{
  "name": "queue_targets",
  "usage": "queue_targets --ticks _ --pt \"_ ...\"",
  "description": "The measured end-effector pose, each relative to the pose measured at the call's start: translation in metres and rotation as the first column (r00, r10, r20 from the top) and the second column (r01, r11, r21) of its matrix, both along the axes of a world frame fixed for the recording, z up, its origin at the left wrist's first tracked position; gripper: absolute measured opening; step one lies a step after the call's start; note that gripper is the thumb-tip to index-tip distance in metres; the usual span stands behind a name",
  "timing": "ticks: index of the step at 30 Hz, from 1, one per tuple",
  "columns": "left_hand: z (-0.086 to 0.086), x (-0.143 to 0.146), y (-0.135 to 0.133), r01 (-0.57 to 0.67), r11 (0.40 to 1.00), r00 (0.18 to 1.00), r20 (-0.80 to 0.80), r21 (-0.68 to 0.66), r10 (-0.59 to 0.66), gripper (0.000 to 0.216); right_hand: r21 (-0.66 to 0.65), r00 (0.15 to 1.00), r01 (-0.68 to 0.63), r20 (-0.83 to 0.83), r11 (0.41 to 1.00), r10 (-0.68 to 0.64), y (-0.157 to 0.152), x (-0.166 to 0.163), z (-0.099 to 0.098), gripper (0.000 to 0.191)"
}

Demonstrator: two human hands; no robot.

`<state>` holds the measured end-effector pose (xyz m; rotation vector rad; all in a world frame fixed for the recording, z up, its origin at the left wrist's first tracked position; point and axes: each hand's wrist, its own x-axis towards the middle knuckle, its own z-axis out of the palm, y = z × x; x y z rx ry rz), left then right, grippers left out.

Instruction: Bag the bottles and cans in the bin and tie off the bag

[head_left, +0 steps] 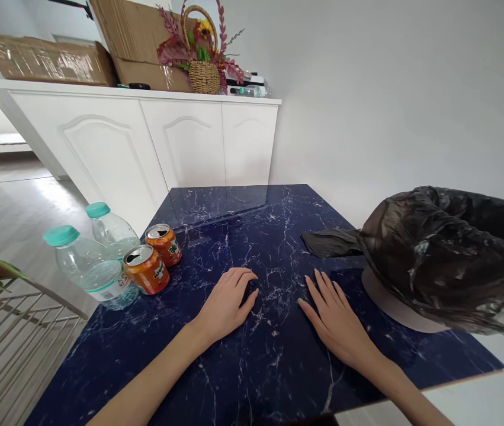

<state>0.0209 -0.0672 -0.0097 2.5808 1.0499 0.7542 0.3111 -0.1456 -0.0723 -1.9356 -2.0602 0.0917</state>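
My left hand (229, 299) rests on the dark blue marbled tabletop (256, 367), its fingers loosely curved, thumb apart, nothing in it. Flat on the same surface lies my right hand (334, 316), fingers stretched out and holding nothing. Left of my left hand stand two orange soda cans, a nearer can (146, 272) and a farther can (165, 245), both with opened tops. Beside them are two clear plastic bottles with teal caps, a front bottle (87, 266) and a rear bottle (112, 228). To the right of my right hand is a bin (394, 305) lined with a black plastic bag (438, 254).
A flap of black plastic (334, 242) lies on the table beside the bin. Behind the table stands a white cabinet (189, 136) bearing a flower basket (204, 77) and cardboard boxes (51, 62). A metal rack (16, 331) is at the left edge.
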Motion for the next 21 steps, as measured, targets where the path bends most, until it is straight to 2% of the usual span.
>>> queue_targets --ticks 7,15,21 --pt "-0.001 0.002 -0.0005 0.011 1.0 0.999 -0.041 0.011 -0.011 0.031 0.09 1.0 -0.019 0.021 0.996 0.018 -0.011 -0.0028 0.0009 0.072" --pt "-0.0066 0.0012 0.0031 -0.012 1.0 0.997 -0.071 0.001 0.012 0.048 0.09 1.0 -0.006 0.01 0.996 0.005 -0.0099 -0.0046 0.0048 0.072" --pt "-0.005 0.0025 0.0025 -0.007 1.0 0.997 -0.078 0.001 0.007 0.048 0.085 1.0 -0.006 0.001 0.996 0.005 -0.0105 -0.0042 0.0048 0.072"
